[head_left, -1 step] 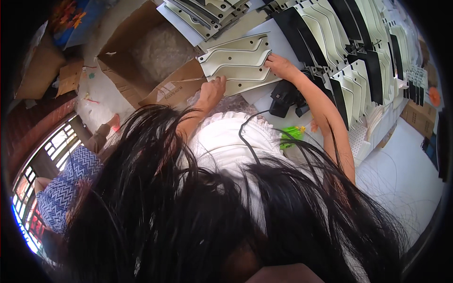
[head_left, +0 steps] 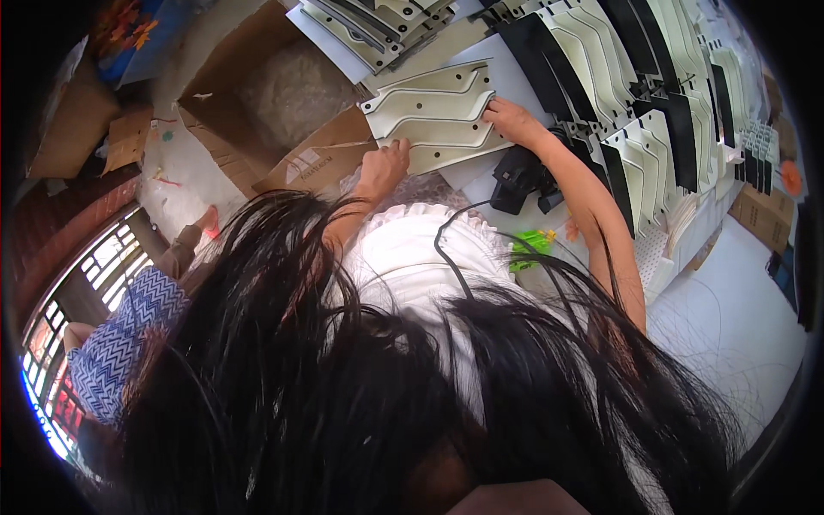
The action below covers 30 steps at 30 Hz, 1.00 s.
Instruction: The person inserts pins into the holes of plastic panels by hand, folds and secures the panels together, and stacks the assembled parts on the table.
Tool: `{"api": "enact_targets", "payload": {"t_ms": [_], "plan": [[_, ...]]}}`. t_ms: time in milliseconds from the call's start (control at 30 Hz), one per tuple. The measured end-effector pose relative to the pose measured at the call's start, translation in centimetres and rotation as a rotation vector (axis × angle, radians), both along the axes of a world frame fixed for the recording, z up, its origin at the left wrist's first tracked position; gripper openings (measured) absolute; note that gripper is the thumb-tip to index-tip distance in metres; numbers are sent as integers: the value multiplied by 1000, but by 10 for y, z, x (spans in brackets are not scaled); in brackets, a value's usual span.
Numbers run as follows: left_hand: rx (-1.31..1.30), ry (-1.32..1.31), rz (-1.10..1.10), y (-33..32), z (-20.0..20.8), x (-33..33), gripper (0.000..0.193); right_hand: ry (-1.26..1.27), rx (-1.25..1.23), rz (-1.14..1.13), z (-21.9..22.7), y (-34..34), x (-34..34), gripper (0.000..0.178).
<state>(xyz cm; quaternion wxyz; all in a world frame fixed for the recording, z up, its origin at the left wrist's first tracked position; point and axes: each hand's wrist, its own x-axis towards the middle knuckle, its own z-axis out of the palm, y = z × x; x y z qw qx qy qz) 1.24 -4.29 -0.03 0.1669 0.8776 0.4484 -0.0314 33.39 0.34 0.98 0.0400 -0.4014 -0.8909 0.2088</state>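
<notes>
Head view. The cream ridged panel [head_left: 439, 118] lies between an open cardboard box [head_left: 215, 120] and rows of black and cream panels [head_left: 592, 64]; its long axis runs left to right, right end angled slightly away from the person. The left hand [head_left: 386, 166], fingers curled, holds its near edge; the right hand [head_left: 512, 120], similarly curled, its right end. Positions nearly match the earlier frame.
</notes>
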Motion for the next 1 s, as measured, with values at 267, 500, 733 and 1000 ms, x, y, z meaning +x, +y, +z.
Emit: {"api": "enact_targets", "payload": {"t_ms": [267, 500, 733, 1000], "plan": [[62, -35, 21, -5, 17, -18, 14, 74, -57, -244, 8, -6, -5, 23], [84, -85, -98, -4, 14, -20, 11, 138, 132, -330, 3, -12, 3, 16], [102, -119, -75, 1, 11, -21, 10, 164, 73, -341, 4, -9, 13, 19], [-123, -299, 776, 14, 28, -43, 26, 356, -67, -858, 11, 15, 10, 27]]}}
